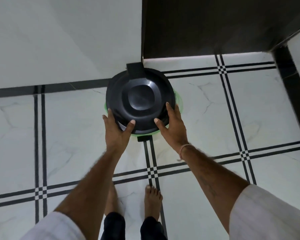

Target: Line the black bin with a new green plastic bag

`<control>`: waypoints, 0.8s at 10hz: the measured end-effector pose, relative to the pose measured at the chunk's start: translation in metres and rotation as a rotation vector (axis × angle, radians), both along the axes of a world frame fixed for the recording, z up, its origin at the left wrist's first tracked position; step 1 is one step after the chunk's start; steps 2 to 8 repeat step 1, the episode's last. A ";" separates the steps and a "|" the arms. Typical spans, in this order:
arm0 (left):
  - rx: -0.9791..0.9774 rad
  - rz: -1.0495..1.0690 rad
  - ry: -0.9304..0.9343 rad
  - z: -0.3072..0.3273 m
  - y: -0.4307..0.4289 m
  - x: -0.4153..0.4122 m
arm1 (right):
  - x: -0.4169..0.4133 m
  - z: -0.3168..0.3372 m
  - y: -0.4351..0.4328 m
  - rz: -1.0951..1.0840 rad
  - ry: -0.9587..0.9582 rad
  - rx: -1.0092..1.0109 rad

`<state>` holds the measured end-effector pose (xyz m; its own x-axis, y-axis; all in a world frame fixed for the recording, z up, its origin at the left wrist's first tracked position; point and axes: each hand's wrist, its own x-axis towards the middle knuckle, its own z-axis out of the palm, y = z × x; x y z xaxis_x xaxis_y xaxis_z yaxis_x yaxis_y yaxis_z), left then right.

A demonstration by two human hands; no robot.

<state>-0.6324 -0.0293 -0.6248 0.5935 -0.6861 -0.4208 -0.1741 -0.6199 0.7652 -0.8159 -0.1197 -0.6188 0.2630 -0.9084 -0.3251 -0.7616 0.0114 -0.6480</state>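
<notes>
The round black bin [139, 97] stands on the tiled floor against the wall corner, seen from above with its lid down. Thin edges of the green plastic bag [179, 101] stick out from under the lid on the right and along the near rim. My left hand [117, 128] grips the lid's near-left edge, thumb on top. My right hand [171, 124] holds the near-right edge the same way. A small black pedal [143, 138] pokes out at the bin's front, between my hands.
A white wall [59, 40] rises behind and left of the bin. A dark door or cabinet front [206, 26] stands behind on the right, with a dark frame [291, 80] at far right. My bare feet [151, 200] stand on the white tiles below.
</notes>
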 end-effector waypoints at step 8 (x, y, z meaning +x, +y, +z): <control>-0.058 -0.055 -0.053 0.067 0.013 0.000 | -0.004 0.056 0.004 0.039 0.020 -0.012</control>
